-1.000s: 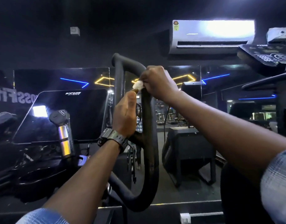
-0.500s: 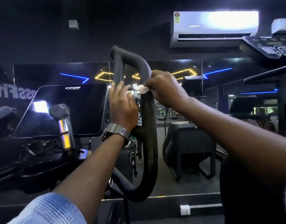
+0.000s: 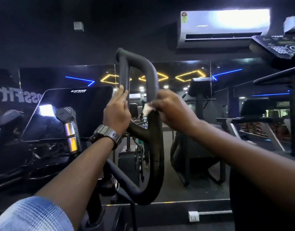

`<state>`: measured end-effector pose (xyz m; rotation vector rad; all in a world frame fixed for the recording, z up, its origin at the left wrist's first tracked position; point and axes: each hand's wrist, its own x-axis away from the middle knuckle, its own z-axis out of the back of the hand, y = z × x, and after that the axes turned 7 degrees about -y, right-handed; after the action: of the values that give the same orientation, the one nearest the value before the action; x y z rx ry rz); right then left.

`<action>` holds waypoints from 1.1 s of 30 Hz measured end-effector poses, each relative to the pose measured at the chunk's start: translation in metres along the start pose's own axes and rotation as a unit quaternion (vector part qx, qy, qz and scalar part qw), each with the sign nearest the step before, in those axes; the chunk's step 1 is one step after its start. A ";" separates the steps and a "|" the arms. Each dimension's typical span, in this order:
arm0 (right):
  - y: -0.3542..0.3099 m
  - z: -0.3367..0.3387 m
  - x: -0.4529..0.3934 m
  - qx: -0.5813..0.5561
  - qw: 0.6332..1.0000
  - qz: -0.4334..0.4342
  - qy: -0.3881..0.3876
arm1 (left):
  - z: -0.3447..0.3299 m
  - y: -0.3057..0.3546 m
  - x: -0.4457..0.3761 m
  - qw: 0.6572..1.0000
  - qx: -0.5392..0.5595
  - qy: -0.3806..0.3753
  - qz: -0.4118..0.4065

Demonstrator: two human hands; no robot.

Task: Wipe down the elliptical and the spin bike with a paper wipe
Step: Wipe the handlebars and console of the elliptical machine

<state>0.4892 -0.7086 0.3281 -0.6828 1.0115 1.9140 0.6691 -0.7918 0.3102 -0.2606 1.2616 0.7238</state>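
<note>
The right hand [image 3: 172,110] clamps the paper wipe [image 3: 147,110] against the handlebar [image 3: 157,147] loop's right limb, which runs downward below its fingers; the left hand [image 3: 116,114] seems to grip the left limb

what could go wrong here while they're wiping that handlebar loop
1. The paper wipe is a small wad pinched in the right hand; rubbed hard on the curved handlebar, it may shred or slip out.
2. The left hand grips the straight bar of the loop, so the part under its fingers could go unwiped.
3. The dim room and black handlebar make missed patches hard to spot.
</note>
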 end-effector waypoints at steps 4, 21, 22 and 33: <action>-0.043 -0.008 0.077 -0.027 0.990 0.112 -0.076 | 0.011 -0.010 0.004 1.000 0.002 -0.023 -0.018; -0.008 0.006 0.029 -0.019 0.991 0.112 -0.075 | 0.008 -0.007 0.004 0.999 0.036 0.008 0.017; -0.001 0.010 0.016 0.006 0.989 0.126 -0.082 | 0.007 -0.008 0.002 0.999 0.038 0.011 0.020; 0.016 0.026 -0.055 0.101 0.978 0.127 -0.135 | 0.010 -0.013 -0.001 0.980 0.152 0.010 0.131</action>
<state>0.5003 -0.7153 0.3899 -0.1768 1.1387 2.0177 0.6846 -0.7964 0.3111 0.1525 1.4221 0.7399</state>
